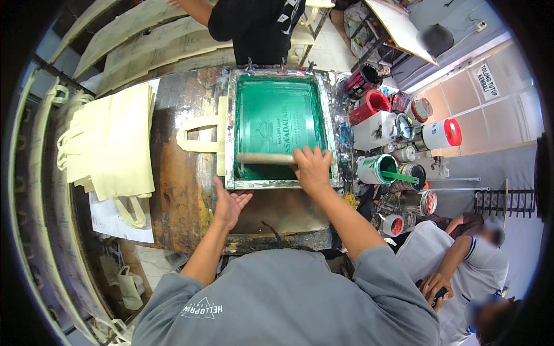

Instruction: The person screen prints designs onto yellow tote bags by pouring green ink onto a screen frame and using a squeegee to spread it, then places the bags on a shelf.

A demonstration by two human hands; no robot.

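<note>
A screen-printing frame [277, 184] lies on the stained worktable, its mesh [262, 101] covered with green ink around a printed design. My right hand [312, 169] grips the right end of a squeegee [262, 158], which lies crosswise over the lower part of the mesh. At the frame's near left corner, my left hand [231, 206] is open, palm up, with its fingers spread just below the near edge; whether it touches the wood is unclear. A cream tote bag [221, 132] sits mostly hidden beneath the frame, its handle sticking out to the left.
Left on the table stands a stack of cream tote bags [121, 138]. Paint cans and tubs crowd the right side, including a white tub [369, 170] with a green stick. One person [248, 26] stands beyond the table; others sit at lower right. Racks of bags [57, 202] line the left.
</note>
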